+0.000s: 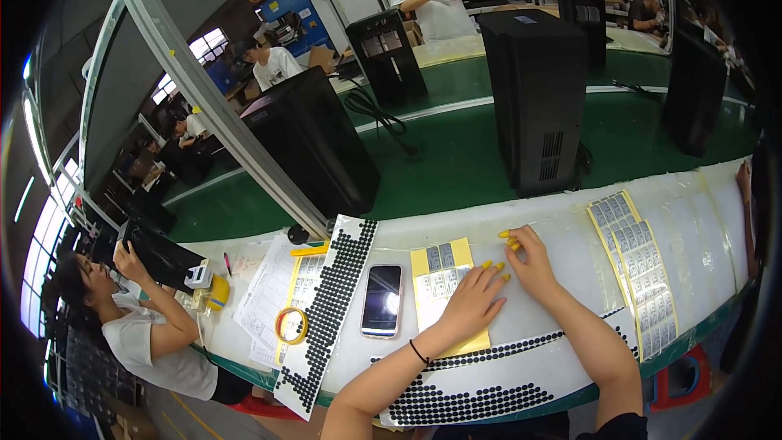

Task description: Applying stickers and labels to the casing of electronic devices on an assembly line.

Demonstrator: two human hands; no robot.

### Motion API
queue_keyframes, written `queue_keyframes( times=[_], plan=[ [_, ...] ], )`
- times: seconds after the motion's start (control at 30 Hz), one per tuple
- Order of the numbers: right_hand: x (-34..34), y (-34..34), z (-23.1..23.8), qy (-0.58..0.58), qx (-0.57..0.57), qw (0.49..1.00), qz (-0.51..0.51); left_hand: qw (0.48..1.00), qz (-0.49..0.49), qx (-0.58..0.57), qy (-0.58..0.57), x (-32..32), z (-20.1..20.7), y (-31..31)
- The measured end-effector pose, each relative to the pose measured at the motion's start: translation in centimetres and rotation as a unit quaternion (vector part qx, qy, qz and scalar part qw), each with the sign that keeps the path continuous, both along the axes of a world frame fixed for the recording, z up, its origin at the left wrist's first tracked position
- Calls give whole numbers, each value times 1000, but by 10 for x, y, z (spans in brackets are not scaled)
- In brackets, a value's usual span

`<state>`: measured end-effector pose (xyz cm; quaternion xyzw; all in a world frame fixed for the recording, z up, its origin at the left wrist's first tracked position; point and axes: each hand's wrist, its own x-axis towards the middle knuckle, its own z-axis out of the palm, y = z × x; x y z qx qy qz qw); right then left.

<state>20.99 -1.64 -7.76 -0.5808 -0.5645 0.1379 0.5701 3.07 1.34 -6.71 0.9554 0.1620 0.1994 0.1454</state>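
while over sheet (434, 287) edge, left hand (471, 301)

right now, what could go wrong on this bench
The left hand is over the label sheet, so it might shift or crease it. The phone lies close beside that sheet and could get bumped. The dotted sheet left of the phone seems to overhang the table, so it may get brushed off.

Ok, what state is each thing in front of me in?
Phone: face up, screen dark
Label sheet under left hand: flat, partly bare
Black-dot sheet beside phone: some dots missing
Tape roll: lying flat
Pink pen: lying down
Central black tower: upright
Left hand: fingers outstretched
Right hand: fingers bent, grip unclear
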Motion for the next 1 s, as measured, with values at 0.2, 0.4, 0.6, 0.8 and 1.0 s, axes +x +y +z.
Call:
queue_keyframes(
  times=[0.2, 0.4, 0.6, 0.8, 1.0],
  plan=[
    [1, 1, -3, -22, 16, 1000, -10, 1000, 1, -2, -1, 0, 1, 0],
    [2, 1, -5, -12, 14, 1000, -12, 1000, -2, -2, 0, 1, 1, 0],
    [2, -1, -2, -3, -12, 1000, -1, 1000, -1, 18, -4, 0, -1, 0],
    [0, -4, 1, -17, -15, 1000, -4, 1000, -1, 12, 3, 0, 1, 0],
    [-4, -6, 8, -37, -11, 999, -5, 1000, -1, 13, 0, 0, 0, 1]
  ],
)
